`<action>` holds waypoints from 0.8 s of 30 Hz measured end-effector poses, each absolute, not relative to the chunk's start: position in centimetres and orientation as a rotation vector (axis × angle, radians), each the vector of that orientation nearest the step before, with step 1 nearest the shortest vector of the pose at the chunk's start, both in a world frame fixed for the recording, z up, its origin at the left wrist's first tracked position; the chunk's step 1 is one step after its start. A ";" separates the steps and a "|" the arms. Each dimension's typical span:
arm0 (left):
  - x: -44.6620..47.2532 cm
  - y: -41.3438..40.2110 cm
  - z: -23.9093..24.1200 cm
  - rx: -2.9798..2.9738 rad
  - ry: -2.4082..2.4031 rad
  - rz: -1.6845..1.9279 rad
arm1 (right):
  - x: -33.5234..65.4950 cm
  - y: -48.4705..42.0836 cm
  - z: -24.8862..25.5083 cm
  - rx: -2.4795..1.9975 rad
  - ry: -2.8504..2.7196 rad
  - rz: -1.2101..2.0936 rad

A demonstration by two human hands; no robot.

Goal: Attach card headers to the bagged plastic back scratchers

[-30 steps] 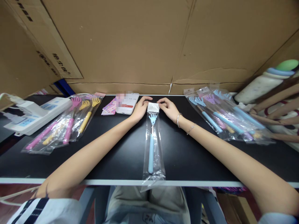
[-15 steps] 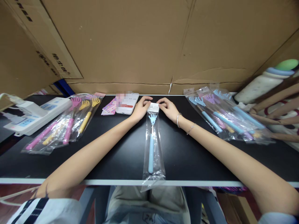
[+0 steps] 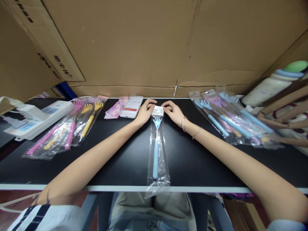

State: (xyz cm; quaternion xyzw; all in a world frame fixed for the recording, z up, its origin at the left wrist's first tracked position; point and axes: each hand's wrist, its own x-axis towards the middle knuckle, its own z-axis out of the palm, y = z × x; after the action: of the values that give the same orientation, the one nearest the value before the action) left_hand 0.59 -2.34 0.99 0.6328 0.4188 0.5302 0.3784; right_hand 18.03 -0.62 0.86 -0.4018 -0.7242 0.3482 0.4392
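A blue hand-shaped back scratcher (image 3: 156, 150) lies lengthways in a clear plastic bag (image 3: 161, 170) in the middle of the black table (image 3: 120, 154). The bag's bottom end hangs over the table's near edge. A white header flap (image 3: 158, 111) closes the bag's far end. My left hand (image 3: 144, 111) pinches the flap's left side with curled fingers. My right hand (image 3: 173, 112), with a bracelet on its wrist, pinches the flap's right side.
Bagged pink and yellow scratchers (image 3: 69, 128) lie at the left beside a white power strip (image 3: 33, 117). A phone (image 3: 131, 106) and pink cards (image 3: 112, 110) lie at the back. Several bagged blue and purple scratchers (image 3: 228, 123) are piled at the right. Cardboard (image 3: 154, 45) walls the back.
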 end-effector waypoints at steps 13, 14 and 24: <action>0.6 -2.5 1.1 1.634 1.075 1.345 | 18.2 -0.2 0.4 -0.950 -1.860 0.824; 0.6 -2.5 1.1 1.642 1.070 1.339 | 18.2 -0.2 0.5 -0.951 -1.863 0.821; 0.6 -2.4 1.0 1.693 1.084 1.351 | 18.1 -0.2 0.5 -0.942 -1.879 0.794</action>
State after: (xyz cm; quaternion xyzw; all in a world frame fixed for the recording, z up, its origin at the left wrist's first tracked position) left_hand 0.57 -2.41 1.03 0.6544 0.4188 0.5220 0.3520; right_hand 18.08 -0.23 0.46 -0.3781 -0.7540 0.3184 0.4325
